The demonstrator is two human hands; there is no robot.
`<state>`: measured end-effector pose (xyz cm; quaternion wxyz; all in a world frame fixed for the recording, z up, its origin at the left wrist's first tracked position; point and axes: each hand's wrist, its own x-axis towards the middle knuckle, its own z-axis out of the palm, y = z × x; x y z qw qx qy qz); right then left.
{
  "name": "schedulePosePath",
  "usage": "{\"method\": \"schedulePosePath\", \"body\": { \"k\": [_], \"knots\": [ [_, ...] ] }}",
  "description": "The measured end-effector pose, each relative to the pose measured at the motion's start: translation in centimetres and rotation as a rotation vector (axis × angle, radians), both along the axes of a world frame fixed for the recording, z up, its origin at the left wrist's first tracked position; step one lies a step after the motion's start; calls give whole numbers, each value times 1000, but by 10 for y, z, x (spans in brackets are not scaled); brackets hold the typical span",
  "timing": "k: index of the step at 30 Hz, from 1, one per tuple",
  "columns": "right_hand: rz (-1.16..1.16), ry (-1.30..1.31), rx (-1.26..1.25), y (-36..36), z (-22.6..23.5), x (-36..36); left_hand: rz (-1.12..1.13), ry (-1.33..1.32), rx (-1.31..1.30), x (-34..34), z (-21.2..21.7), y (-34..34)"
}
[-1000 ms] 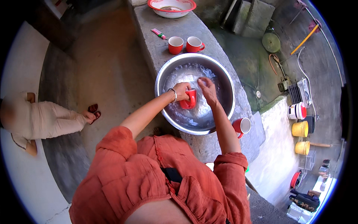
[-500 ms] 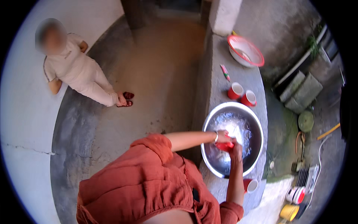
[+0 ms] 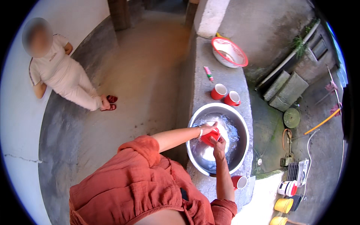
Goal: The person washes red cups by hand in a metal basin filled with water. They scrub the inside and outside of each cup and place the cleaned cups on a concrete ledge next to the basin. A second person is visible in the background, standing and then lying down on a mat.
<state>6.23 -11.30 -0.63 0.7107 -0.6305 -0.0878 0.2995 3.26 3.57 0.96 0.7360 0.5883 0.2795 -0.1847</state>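
Room between mug (image 3: 207,140) and basin rim (image 3: 247,140)

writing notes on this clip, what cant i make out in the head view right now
All in the head view:
Held cup: its inside, mostly hidden by the left hand and right hand.
Left hand's grip: too small to tell where it overlaps the cup.
Tube: printing, too small.
Lowest bucket: cut off by the lower edge.
Person: hands, hidden behind their body; head, blurred.
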Motion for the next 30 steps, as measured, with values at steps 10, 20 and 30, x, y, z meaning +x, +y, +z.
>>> {"method": "schedulePosePath", "body": {
  "k": [10, 20, 30],
  "knots": [
    [291, -1337, -413, 0, 41, -18, -72, 15, -536, 2, 24, 20],
    [-346, -57, 261, 39, 42, -24, 352, -401, -119, 6, -2, -7],
    [-148, -144, 289, 21, 48, -17, 154, -270, -41, -6, 48, -5]
  ]
}}
